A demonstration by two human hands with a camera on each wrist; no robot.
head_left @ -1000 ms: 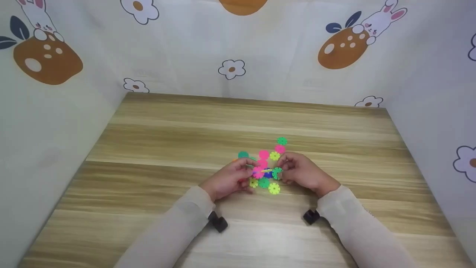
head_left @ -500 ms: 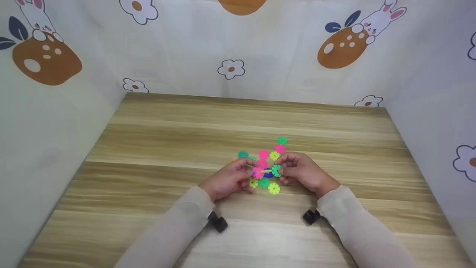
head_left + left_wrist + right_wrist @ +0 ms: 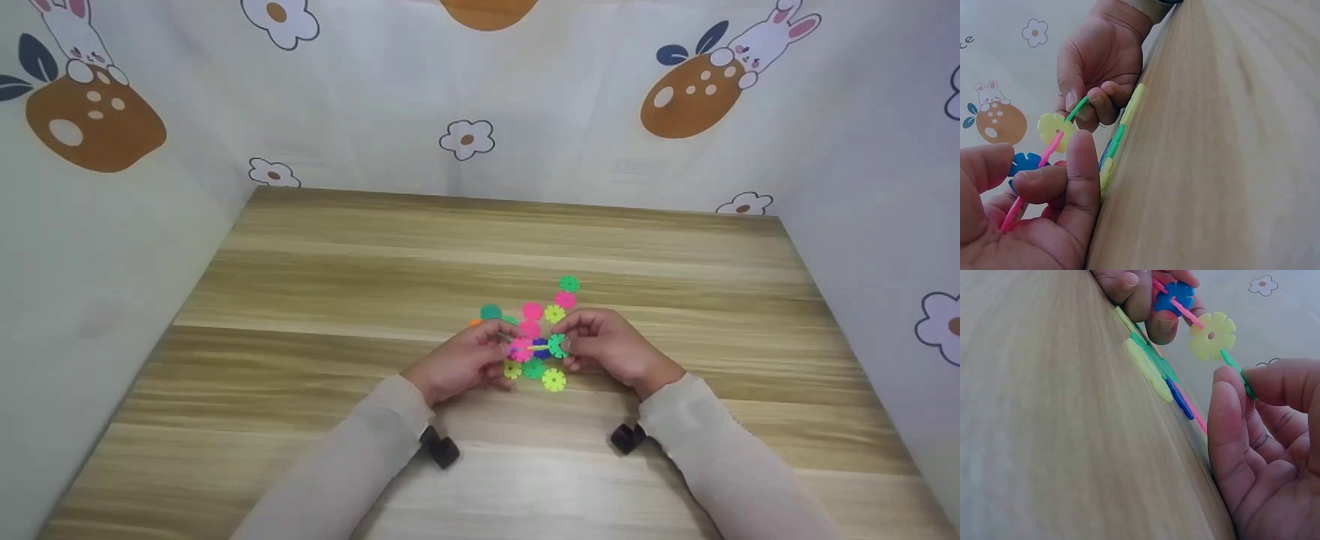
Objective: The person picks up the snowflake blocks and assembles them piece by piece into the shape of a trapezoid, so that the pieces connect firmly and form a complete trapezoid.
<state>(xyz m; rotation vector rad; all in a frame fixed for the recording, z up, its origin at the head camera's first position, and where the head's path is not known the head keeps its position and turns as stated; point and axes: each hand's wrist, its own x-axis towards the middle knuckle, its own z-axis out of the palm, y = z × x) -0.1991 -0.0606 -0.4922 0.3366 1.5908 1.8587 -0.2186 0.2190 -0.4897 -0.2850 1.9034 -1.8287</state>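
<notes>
Raised above the worktop [image 3: 315, 270], the disc chain [image 3: 1186, 313] runs left to right: the left hand [image 3: 463, 361], grip curled, holds it at the blue disc [image 3: 1181, 293]; the right hand [image 3: 616, 343] pinches the green end disc [image 3: 1233, 364]. The yellow disc [image 3: 1214, 347] spans the gap, nearer the right grip

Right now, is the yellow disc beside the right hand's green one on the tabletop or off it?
Off. Both wrist views show the yellow notched disc clear of the tabletop, touching the pinched green disc.
</notes>
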